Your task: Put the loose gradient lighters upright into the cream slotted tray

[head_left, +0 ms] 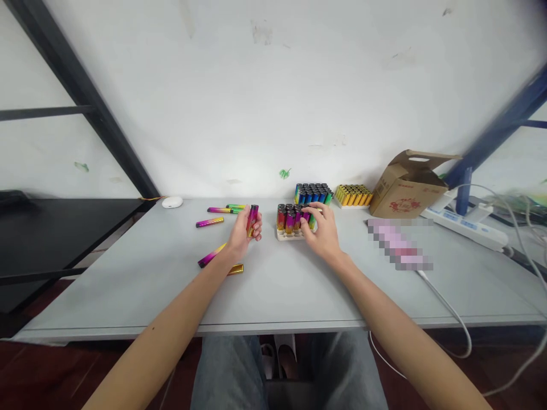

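Observation:
My left hand point(241, 234) is closed around a shiny purple-to-gold tube point(252, 219) with a dark top, held upright above the table. To its right stands a pale rack point(292, 234) with round holes, partly filled with upright dark-topped tubes point(290, 221) in red, purple and gold. My right hand point(322, 230) curls over the rack's right end, thumb and fingers round a purple tube point(306, 217) there; the fingers hide part of it. Loose tubes lie left of my left hand, among them a purple-and-yellow one point(209, 222) and a gold one point(236, 269) partly under my forearm.
Behind the rack stand a block of blue-green tubes point(313, 193) and another of yellow tubes point(354, 195). An open cardboard box point(408, 191), a power strip point(468, 226) and a blurred pink item point(397, 244) on a white cable occupy the right. A white case point(172, 202) sits back left.

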A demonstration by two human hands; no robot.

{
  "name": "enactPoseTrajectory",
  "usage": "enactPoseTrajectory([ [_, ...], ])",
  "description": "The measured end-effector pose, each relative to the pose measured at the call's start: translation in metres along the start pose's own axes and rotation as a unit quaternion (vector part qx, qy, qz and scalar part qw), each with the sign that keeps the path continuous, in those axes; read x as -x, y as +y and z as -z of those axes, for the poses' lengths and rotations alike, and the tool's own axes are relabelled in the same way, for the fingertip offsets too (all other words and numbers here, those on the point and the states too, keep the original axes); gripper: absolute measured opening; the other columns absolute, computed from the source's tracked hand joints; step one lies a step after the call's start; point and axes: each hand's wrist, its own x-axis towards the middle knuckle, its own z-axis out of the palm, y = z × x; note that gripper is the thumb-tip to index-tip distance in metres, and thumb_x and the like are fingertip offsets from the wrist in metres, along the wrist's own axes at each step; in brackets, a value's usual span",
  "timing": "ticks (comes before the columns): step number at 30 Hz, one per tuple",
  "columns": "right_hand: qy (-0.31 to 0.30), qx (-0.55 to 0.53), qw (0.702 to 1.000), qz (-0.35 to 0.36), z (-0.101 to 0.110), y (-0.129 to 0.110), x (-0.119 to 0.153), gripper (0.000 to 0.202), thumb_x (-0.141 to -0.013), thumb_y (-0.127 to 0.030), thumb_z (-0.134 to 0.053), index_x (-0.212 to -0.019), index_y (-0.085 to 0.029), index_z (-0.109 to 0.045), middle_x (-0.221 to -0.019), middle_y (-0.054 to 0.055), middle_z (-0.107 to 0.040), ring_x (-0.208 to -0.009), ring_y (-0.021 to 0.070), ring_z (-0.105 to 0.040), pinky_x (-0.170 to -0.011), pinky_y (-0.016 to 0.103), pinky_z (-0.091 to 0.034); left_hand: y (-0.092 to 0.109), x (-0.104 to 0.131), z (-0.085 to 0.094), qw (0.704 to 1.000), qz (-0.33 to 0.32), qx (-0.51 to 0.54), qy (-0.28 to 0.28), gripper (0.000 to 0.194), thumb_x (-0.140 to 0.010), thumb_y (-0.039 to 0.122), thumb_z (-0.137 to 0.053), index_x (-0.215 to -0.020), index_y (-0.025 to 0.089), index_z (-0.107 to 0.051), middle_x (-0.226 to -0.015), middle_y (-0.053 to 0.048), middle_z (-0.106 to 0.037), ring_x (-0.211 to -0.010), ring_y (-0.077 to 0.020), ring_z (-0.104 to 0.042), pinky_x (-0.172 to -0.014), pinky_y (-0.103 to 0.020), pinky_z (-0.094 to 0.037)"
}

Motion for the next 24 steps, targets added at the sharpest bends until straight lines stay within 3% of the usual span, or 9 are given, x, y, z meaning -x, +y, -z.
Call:
enactPoseTrajectory([
  [8, 0.001, 0.003, 1.0, -0.003, -0.0001, -0.001, 0.0003, 0.022, -0.087, -0.028, -0.053, -0.105, -0.02, -0.064, -0.118, 0.013, -0.055, -0.114, 0.0277, -0.052, -0.099, 0.049, -0.045, 0.0013, 0.002, -0.0017, 0.998, 0.039, 0.022, -0.053, 0.053, -0.087, 0.065, -0.033, -0.058, 0.022, -0.033, -0.055, 0.002, -0.031, -0.049, -0.0129, -0.04, -0.048, -0.029, -0.041],
  [14, 0.003, -0.008, 1.0, -0.019, 0.0002, -0.0006, -0.0001, 0.021, -0.086, -0.028, -0.054, -0.104, -0.021, -0.064, -0.118, 0.013, -0.055, -0.112, 0.0278, -0.053, -0.099, 0.05, -0.045, 0.0, 0.0017, -0.0017, 0.993, 0.081, 0.046, -0.065, 0.051, -0.086, 0.061, -0.035, -0.054, 0.021, -0.033, -0.046, 0.006, -0.018, -0.038, -0.0074, -0.019, -0.039, -0.022, -0.024],
  [19, 0.004, -0.012, 1.0, -0.023, 0.0001, -0.0009, -0.0002, 0.022, -0.086, -0.028, -0.055, -0.103, -0.02, -0.064, -0.118, 0.013, -0.056, -0.113, 0.0276, -0.052, -0.1, 0.049, -0.043, 0.0016, 0.0011, 0.0005, 0.995, 0.06, 0.068, -0.034, 0.043, -0.087, 0.047, -0.033, -0.052, 0.021, -0.032, -0.046, 0.007, -0.012, -0.038, -0.007, -0.013, -0.038, -0.02, -0.019],
  [24, 0.003, -0.013, 1.0, -0.026, -0.0002, -0.001, 0.0007, 0.022, -0.086, -0.028, -0.055, -0.104, -0.019, -0.065, -0.118, 0.013, -0.056, -0.113, 0.0272, -0.052, -0.101, 0.048, -0.043, 0.005, 0.0021, 0.0012, 0.998, 0.014, 0.055, 0.012, 0.043, -0.087, 0.046, -0.034, -0.053, 0.02, -0.031, -0.046, 0.008, -0.012, -0.038, -0.0068, -0.013, -0.038, -0.02, -0.017],
])
